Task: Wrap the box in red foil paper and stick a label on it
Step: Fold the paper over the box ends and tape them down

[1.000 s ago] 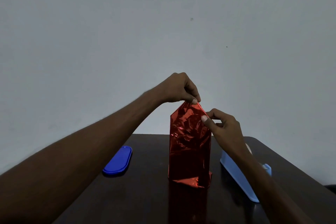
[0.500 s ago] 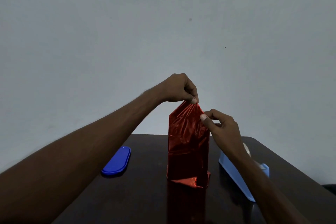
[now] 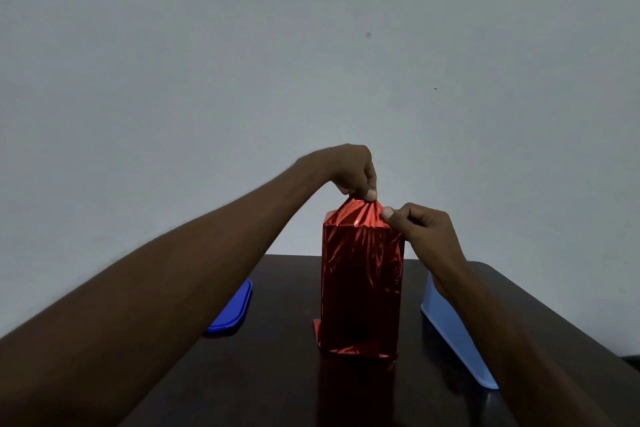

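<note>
Box (image 3: pixel 362 288) stands upright in the middle of the dark table (image 3: pixel 277 374), already covered in crinkly red foil paper (image 3: pixel 360 218) that bunches to a peak on top. Left hand (image 3: pixel 349 170) has a pinching grip on that peak, and right hand (image 3: pixel 424 230) pinches the foil just right of it. Off to the box's left lies a blue lid (image 3: pixel 232 314), to its right a light blue container (image 3: pixel 453 333).
</note>
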`<state>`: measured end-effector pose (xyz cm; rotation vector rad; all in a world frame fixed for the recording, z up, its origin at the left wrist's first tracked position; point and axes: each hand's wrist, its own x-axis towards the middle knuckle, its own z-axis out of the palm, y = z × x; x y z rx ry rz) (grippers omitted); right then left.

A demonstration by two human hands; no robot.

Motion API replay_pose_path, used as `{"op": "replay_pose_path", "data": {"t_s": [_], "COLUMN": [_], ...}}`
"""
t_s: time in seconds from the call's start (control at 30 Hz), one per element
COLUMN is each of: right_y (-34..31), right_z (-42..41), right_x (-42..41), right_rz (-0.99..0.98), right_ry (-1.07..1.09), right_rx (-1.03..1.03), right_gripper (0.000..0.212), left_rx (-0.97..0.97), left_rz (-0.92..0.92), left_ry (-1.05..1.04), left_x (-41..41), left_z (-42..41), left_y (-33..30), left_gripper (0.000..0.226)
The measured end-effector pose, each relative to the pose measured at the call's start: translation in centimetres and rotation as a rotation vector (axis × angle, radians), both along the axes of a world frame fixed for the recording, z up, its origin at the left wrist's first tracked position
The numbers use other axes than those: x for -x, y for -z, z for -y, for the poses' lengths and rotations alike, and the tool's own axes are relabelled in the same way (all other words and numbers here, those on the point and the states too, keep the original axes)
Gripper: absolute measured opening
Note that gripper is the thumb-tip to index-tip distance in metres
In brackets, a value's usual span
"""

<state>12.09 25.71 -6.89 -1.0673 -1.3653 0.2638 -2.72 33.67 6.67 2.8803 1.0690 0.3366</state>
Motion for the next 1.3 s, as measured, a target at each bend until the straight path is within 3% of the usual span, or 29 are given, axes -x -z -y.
{"op": "replay_pose_path", "data": {"t_s": [0.13, 0.6, 0.9, 1.03, 1.17, 1.3], "right_y": [-0.3, -0.9, -1.1, -1.1, -1.1, -0.9], "right_z": [-0.2, -0.7, -0.4, -0.3, -0.4, -0.5], "right_x": [0.1, 0.2, 0.1, 0.2, 0.3, 0.3], "right_rz": [-0.019, -0.066, 0.001, 0.02, 0.012, 0.006], "right_ry": [0.03, 0.041, 0.073, 0.082, 0.084, 0.089], "right_rx": [0.013, 0.084, 0.128, 0.116, 0.128, 0.125], "right_gripper": [0.041, 0.008, 0.01, 0.012, 0.013, 0.013], "left_rx": [0.019, 0.137, 0.104, 0.008, 0.103, 0.081], "left_rz": [-0.063, -0.064, 0.141, 0.39, 0.334, 0.388], "left_ry": [-0.035, -0.074, -0.134, -0.152, -0.181, -0.221], "left_x": [-1.0, -1.8, -1.1, 0.9, 2.3, 2.2], "left_z": [-0.3, -1.6, -2.6, -2.9, -2.6, -2.9], "left_y": [-0.3, 1.2, 2.9, 4.1, 4.9, 5.9], "left_gripper": [0.008, 0.005, 0.034, 0.019, 0.032, 0.024]}}
